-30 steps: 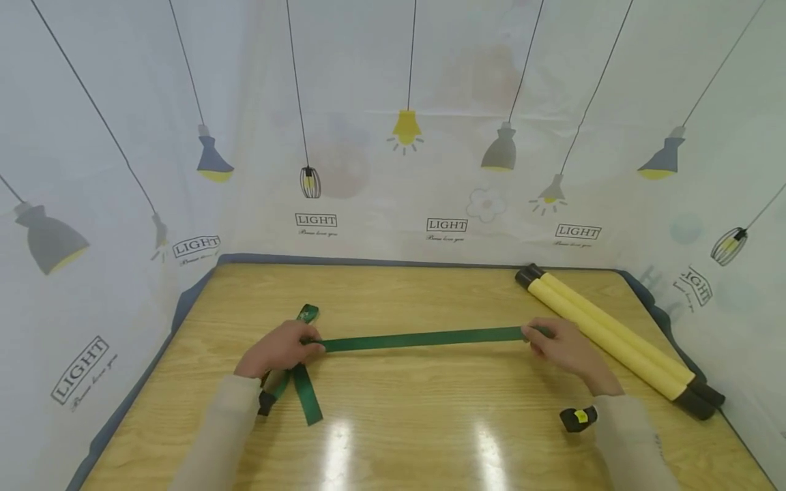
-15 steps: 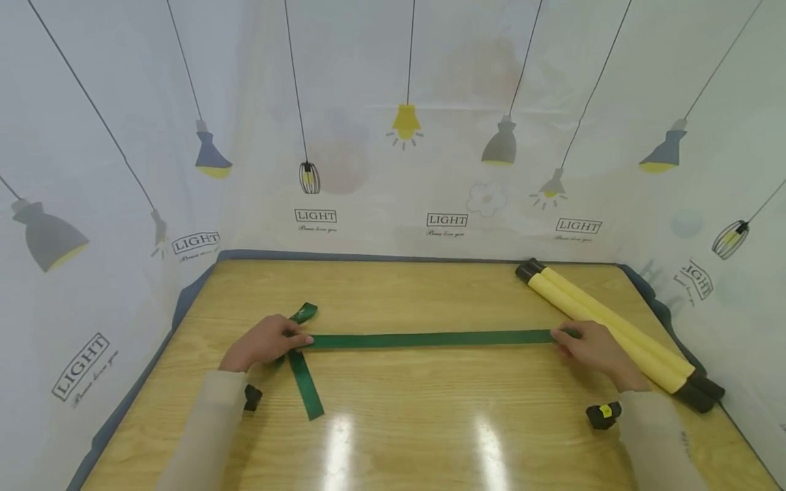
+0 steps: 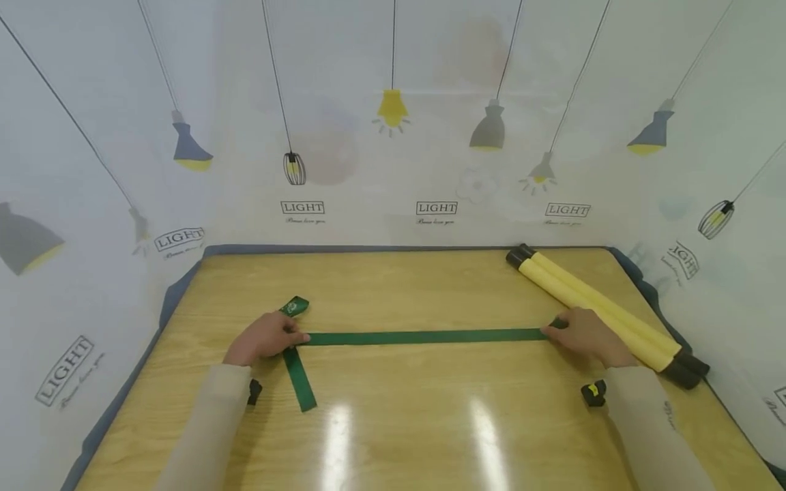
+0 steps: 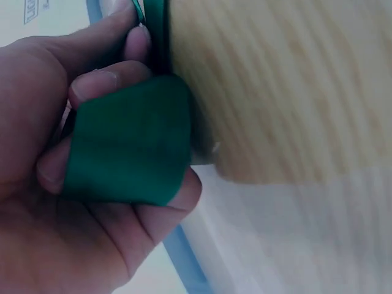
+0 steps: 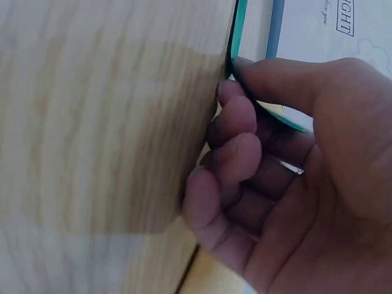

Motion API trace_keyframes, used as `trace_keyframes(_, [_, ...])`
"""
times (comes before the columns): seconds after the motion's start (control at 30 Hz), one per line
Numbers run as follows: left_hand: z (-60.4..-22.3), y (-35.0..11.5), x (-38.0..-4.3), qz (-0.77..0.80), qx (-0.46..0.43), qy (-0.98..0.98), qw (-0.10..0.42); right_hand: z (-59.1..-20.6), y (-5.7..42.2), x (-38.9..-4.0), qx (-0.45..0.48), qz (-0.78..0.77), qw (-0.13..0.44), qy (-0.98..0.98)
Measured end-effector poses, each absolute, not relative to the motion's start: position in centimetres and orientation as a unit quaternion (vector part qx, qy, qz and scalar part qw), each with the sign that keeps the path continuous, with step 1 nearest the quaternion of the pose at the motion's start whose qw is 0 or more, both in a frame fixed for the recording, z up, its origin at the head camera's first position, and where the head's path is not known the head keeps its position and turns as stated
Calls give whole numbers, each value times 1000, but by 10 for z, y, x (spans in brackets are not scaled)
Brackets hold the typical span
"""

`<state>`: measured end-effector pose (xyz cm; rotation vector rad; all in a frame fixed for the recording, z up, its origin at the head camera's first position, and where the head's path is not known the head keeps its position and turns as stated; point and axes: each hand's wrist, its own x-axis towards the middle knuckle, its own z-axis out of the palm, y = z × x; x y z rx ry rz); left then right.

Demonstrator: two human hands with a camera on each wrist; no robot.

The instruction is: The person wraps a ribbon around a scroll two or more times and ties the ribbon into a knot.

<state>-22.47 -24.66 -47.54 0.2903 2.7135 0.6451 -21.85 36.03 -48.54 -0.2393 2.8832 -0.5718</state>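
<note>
A flat green ribbon (image 3: 424, 337) stretches almost level between both hands, close over the wooden table. My left hand (image 3: 264, 337) pinches it at the left between thumb and fingers. Beyond that hand sticks out a ribbon piece with a pale print (image 3: 295, 306), and a straight green tail (image 3: 299, 380) slants toward me. In the left wrist view a wide green fold (image 4: 128, 141) lies across the curled fingers. My right hand (image 3: 586, 334) pinches the other end, thumb on top. The right wrist view shows the remaining fingers curled in beneath, near the tabletop.
Two yellow tubes with black ends (image 3: 595, 307) lie side by side, slanting along the table's right side, just beyond my right hand. The wooden table (image 3: 399, 286) meets a light curtain (image 3: 344, 232) printed with lamps at its back and sides.
Both hands first spread apart, drawing out a longer span of ribbon between them. Since then the span stays about the same, and the whole view has shifted slightly.
</note>
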Motion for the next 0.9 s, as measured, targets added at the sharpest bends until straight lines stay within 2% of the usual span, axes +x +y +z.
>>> trace_keyframes(0.3, [-469,-239,-226,222,96,954,174,-463,371,-217,-39,-163,100,981])
trace_keyframes(0.67, [-464,-243,-220,215,98,959,158,-447,389,-224,-107,-203,-8,973])
trace_keyframes(0.8, [-468,-243,-221,216,101,958,161,-449,399,-232,-117,-186,-30,975])
trace_keyframes(0.9, [-469,-241,-220,216,103,957,161,-453,410,-242,-116,-171,-23,978])
